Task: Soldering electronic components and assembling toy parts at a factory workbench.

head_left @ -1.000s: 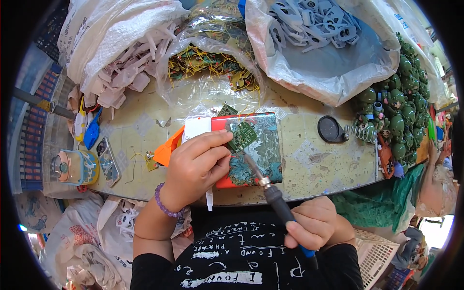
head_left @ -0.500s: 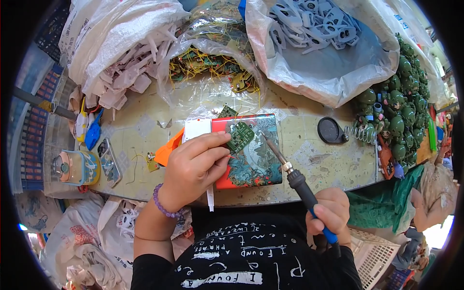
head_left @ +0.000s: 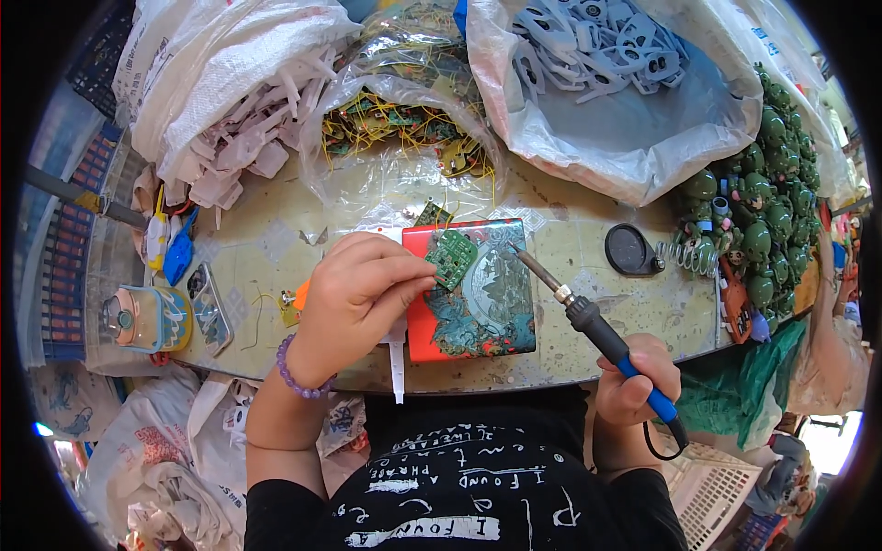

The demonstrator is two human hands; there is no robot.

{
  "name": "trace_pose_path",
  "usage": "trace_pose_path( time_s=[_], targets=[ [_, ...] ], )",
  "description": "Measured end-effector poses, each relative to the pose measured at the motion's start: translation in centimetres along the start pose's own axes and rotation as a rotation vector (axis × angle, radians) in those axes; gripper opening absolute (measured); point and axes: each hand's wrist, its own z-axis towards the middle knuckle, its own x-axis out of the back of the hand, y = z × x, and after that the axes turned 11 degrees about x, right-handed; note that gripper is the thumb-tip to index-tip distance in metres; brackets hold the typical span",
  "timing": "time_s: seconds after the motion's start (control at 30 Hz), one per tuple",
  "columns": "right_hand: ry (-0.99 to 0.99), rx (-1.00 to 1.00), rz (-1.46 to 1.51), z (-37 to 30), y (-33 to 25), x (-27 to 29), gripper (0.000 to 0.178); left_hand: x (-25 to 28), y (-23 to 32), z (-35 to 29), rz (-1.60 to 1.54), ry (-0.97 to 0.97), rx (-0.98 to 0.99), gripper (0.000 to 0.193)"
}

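Observation:
My left hand [head_left: 354, 298] is closed in a pinch at the lower left edge of a small green circuit board [head_left: 452, 253], over a red box [head_left: 418, 335] with a stained, patterned top. Another small green board [head_left: 432, 215] lies at the box's far edge. My right hand [head_left: 638, 378] grips a soldering iron [head_left: 597, 326] by its blue and black handle. Its metal tip sits over the right part of the box top, apart from the board. Partly hidden beneath my left hand is a white plastic piece [head_left: 397, 367]; an orange object shows at the wrist's far side.
Behind the box, a clear bag [head_left: 404, 129] spills boards with yellow wires. White sacks hold pale plastic parts [head_left: 243, 147] and grey-white parts [head_left: 606, 46]. At right are a round black dish [head_left: 629, 249], a coiled iron stand [head_left: 687, 258] and piled green figures [head_left: 758, 202]. A phone [head_left: 209, 308] lies left.
The soldering iron's tip has shifted slightly right, and my right hand has moved right and up with it. My left hand has moved slightly left, covering more of the white piece, and the board has tilted.

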Motion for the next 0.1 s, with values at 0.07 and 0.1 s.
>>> trace_pose_path(
  time_s=[0.07,0.1],
  targets=[
    [-0.003,-0.021,0.005,-0.01,-0.10,-0.01,0.032,-0.08,0.10,0.37,0.062,0.020,-0.037,0.017],
    [-0.007,-0.042,0.006,-0.01,-0.21,0.02,0.032,-0.19,0.04,0.63,0.098,0.043,-0.087,0.018]
  ],
)
